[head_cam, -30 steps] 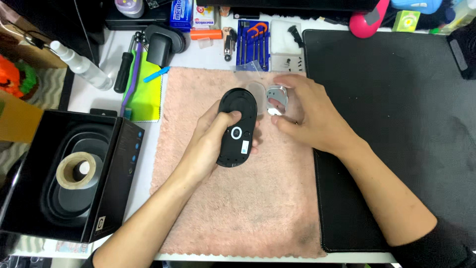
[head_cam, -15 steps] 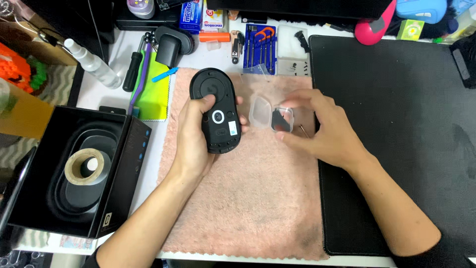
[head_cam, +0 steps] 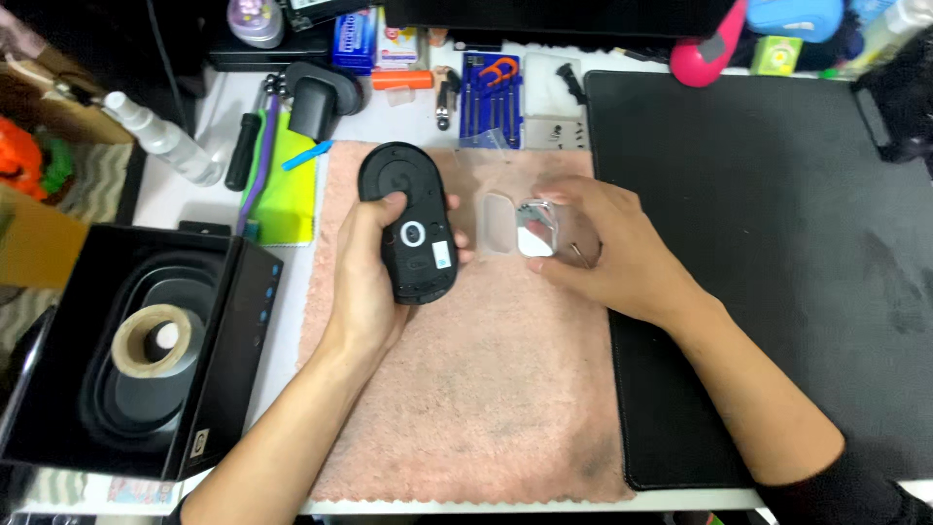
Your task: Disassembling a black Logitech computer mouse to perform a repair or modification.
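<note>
Hands: left (head_cam: 374,267) grips mouse (head_cam: 408,222), right (head_cam: 598,248) touches container (head_cam: 520,226).

Both forearms are seen bare. A dark sleeve (head_cam: 855,491) is worn on the right arm only. No ring or watch is seen on the left hand (head_cam: 364,282) or the right hand (head_cam: 607,248).

Your left hand (head_cam: 374,267) has lifted the black mouse (head_cam: 408,222), underside up, from mid-cloth toward the pink cloth's (head_cam: 466,408) far edge; your right hand (head_cam: 593,248) has drawn slightly back, uncovering the small clear case (head_cam: 520,226).
</note>
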